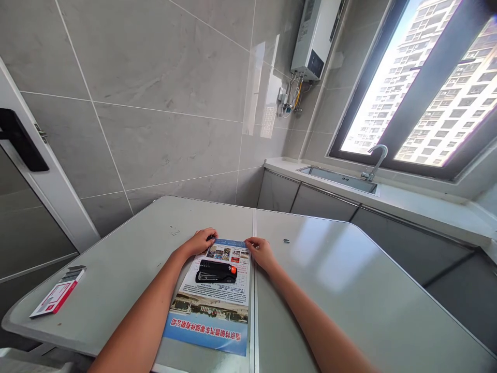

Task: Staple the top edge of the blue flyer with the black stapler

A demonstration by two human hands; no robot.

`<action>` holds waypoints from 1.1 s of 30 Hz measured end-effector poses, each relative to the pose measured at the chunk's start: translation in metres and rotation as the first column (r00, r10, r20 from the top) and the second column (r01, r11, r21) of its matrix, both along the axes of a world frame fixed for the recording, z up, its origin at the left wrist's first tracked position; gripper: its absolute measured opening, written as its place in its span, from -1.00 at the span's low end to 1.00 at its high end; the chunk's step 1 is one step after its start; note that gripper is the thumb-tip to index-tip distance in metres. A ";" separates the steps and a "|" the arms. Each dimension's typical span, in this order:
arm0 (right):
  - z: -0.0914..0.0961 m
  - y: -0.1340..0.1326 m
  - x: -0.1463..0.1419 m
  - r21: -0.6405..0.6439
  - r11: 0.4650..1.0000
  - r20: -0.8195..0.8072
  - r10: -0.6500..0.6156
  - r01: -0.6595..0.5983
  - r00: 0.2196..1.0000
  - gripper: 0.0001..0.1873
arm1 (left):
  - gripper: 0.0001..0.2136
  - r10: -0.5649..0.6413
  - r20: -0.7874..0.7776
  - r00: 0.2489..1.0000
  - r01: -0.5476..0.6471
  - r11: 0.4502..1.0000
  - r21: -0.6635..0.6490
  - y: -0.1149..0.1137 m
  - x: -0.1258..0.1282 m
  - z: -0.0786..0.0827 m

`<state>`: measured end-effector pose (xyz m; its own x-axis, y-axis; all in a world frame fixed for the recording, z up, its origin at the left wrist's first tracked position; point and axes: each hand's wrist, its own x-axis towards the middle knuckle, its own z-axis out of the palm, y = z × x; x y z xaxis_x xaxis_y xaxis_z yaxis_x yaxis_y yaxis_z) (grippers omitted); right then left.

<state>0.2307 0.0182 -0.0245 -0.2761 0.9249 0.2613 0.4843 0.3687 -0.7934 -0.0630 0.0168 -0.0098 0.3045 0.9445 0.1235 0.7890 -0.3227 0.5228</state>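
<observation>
A printed leaflet (209,324) with blue bands, photos and red lettering lies flat on the table, its lettering upside down to me. My left hand (202,242) has its curled fingers on the far left corner of the sheet. A small dark patch shows at those fingertips, too small to make out. At the far right corner, my right hand (261,251) pinches the edge between thumb and fingers. Across the middle of the leaflet rests a black stapler (216,272) with an orange end; neither hand touches it. Right of my right hand lies a short strip of staples (286,240).
The pale table (310,290) has a seam running just right of the leaflet. A red and white box (59,294) lies near its left edge. A tiled wall stands behind; a counter with a sink (337,178) and tap (376,161) is at right.
</observation>
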 end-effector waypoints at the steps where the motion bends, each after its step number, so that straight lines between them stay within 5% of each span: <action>1: -0.001 0.000 -0.001 0.008 1.000 0.023 -0.003 0.002 1.000 -0.70 | -0.81 0.001 -0.007 1.000 -0.001 1.000 0.000 0.000 0.000 0.001; 9: -0.007 0.004 0.003 0.106 0.991 0.145 -0.096 0.081 0.985 -0.55 | -0.85 0.030 -0.074 0.997 -0.028 0.999 0.028 0.000 0.000 -0.001; 13: -0.001 0.017 0.043 0.158 0.959 0.179 -0.261 0.234 0.949 -0.70 | -0.88 0.075 -0.087 0.993 -0.071 0.996 0.050 0.002 -0.004 -0.004; 18: 0.000 0.038 0.112 0.183 0.855 0.183 -0.514 0.485 0.838 -0.67 | -0.84 0.101 -0.063 0.993 -0.096 0.993 0.076 0.004 -0.009 -0.007; 24: -0.013 0.054 0.140 0.120 0.917 0.219 -0.399 0.381 0.890 -0.74 | -0.83 0.100 -0.029 0.995 -0.097 0.991 0.090 0.004 -0.009 -0.010; 33: -0.008 0.045 0.130 0.131 0.907 0.128 -0.415 0.399 0.901 -0.73 | -0.83 0.108 -0.032 0.994 -0.105 0.991 0.082 0.005 -0.008 -0.012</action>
